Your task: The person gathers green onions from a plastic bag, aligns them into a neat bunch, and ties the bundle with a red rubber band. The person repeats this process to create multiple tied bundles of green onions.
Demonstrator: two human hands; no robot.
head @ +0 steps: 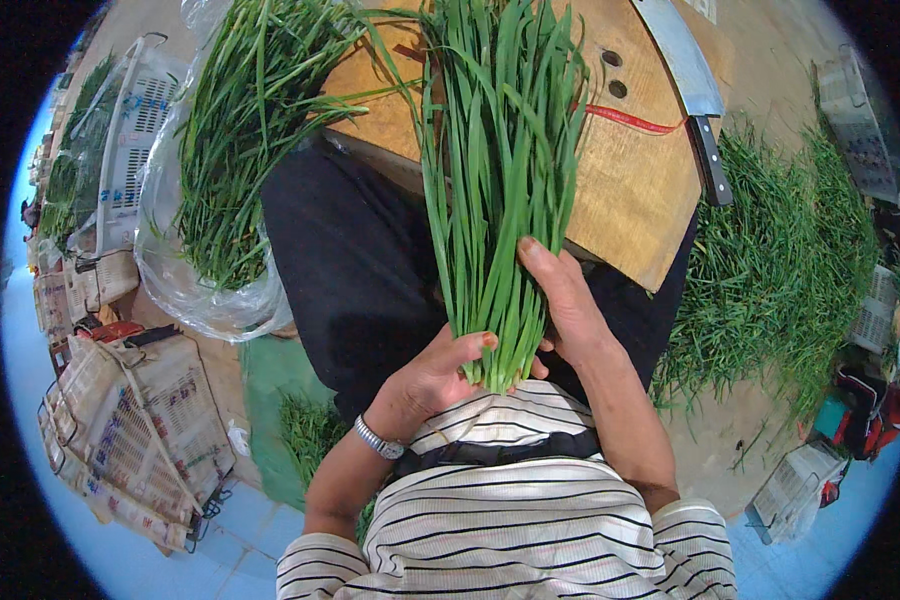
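My left hand (446, 367) holds the pale cut ends of a bundle of garlic chives (499, 187) close to my waist, its thumb on top. Higher up on the right side, my right hand (566, 296) grips the same bundle, thumb across the leaves; its other fingers are mostly hidden beneath. The leaves point away from me over a wooden board (630, 195). A red tie strip (634, 121) lies on the board, partly under the leaves. At the board's right edge rests a cleaver (694, 90), its black handle towards me.
To the left, more long green leaves (232, 150) lie in a clear plastic bag (157, 255). Loose green leaves (780, 262) are heaped on the floor at right. Plastic crates (139, 142) stand at far left, with worn crates (142, 427) nearer me and another crate (795, 487) at lower right.
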